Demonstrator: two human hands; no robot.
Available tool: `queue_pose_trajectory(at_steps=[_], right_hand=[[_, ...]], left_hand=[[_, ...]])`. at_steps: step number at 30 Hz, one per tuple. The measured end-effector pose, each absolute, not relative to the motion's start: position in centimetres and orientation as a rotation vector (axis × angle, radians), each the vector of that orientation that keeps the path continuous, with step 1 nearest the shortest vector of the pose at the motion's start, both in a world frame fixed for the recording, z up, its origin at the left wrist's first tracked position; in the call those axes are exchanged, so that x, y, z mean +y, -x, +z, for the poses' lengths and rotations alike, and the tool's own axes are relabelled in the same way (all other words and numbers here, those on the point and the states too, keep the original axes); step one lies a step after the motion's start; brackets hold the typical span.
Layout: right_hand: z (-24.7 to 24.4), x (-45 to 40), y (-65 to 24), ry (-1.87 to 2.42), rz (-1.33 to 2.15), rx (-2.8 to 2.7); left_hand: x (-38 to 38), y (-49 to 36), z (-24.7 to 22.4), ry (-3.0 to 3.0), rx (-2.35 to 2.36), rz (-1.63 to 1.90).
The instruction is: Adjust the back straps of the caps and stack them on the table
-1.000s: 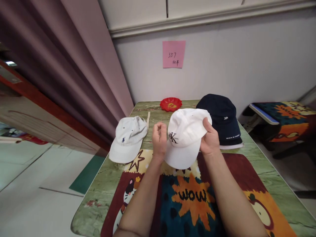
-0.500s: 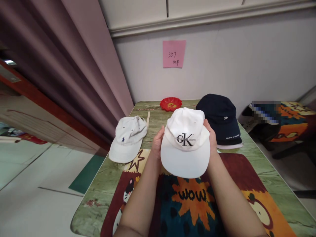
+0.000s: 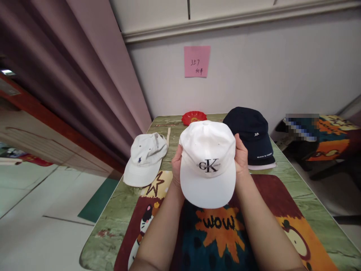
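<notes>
A white baseball cap [image 3: 208, 150] with a black "CK" print is held up over the table, its brim toward me and tilted down. My left hand [image 3: 177, 165] grips its left side and my right hand [image 3: 241, 154] its right side; some fingertips are hidden behind or inside the cap. To the left lies a pale grey-white cap [image 3: 148, 154] with a small dark blue emblem, its strap end sticking up behind. Behind my right hand sits a dark navy cap [image 3: 246, 130], stacked on another hat with a pinkish edge.
A red scalloped dish [image 3: 191, 118] stands at the table's back edge. A colourful mat [image 3: 267, 195] with "WOW" lettering covers the front of the green table [image 3: 104, 226]. A pink note [image 3: 196, 61] is on the wall; a purple curtain [image 3: 113, 75] hangs left.
The white cap has come slightly nearer and left, its crown now rounder and smoother, with more of its top showing. Both hands still hold its sides.
</notes>
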State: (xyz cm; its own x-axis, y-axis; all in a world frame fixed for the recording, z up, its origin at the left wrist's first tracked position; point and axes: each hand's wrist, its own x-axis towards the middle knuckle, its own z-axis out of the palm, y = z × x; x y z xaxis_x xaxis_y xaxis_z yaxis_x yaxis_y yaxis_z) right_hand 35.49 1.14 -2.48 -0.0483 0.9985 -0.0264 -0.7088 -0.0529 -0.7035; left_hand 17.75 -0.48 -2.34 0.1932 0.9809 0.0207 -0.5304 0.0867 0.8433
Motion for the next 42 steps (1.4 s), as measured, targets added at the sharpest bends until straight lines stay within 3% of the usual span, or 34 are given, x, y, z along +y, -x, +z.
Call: queue_pose_trajectory(at_steps=[13, 25, 34, 42], right_hand=[[-3.9, 3.0, -36.9, 0.652, 1.512, -0.494], [-0.1, 0.3, -35.8, 0.612, 1.188, -0.707], [-1.4, 1.0, -36.5, 0.846, 0.958, -0.979], [-1.4, 0.8, -37.2, 0.928, 1.049, -1.038]], left_hand=[[1.3, -15.2, -2.4, -0.648, 0.774, 1.122], [0.0, -13.1, 1.6, -0.981, 0.803, 1.466], [0.9, -13.1, -0.4, -1.316, 1.021, 1.515], [1.1, -13.8, -1.5, -1.285, 1.027, 1.4]])
